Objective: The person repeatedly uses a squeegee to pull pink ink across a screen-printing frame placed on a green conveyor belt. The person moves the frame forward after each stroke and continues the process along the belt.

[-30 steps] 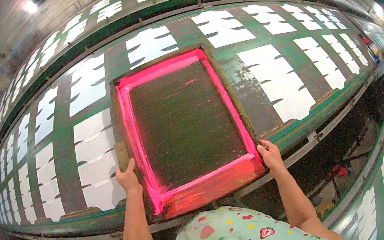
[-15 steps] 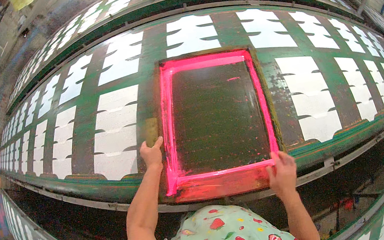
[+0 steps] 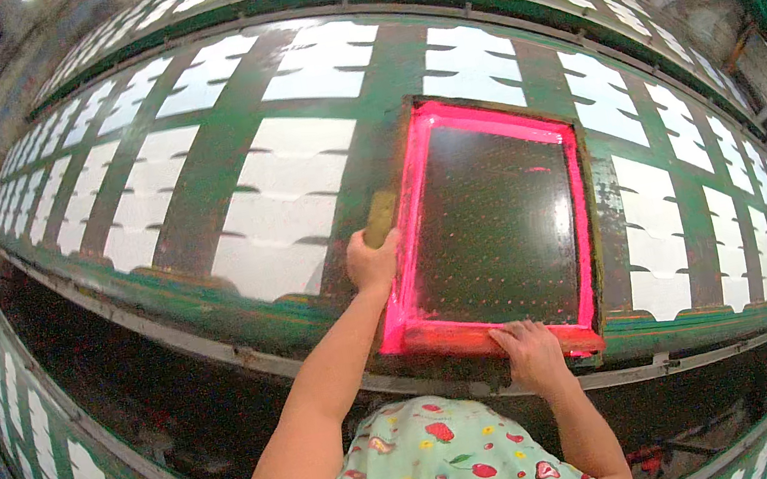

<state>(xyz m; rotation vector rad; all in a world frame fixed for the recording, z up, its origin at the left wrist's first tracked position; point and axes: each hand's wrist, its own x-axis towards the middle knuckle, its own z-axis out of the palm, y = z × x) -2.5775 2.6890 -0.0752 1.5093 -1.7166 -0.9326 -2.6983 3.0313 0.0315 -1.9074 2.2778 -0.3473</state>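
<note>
My left hand (image 3: 374, 261) grasps the wooden handle (image 3: 381, 216) beside the screen frame (image 3: 492, 221); my right hand (image 3: 534, 356) lies on its near rail (image 3: 451, 342), grip unclear. Over the bench (image 3: 383, 138), between white sheets (image 3: 286, 200), I should keep it level.

We observe the left hand (image 3: 373, 259) gripping a yellowish block (image 3: 381, 218) at the left side of a dark, pink-bordered screen (image 3: 492, 221). The right hand (image 3: 533, 355) lies on the screen's near edge. White sheets (image 3: 286, 205) line the green table (image 3: 385, 128) in rows.
</note>
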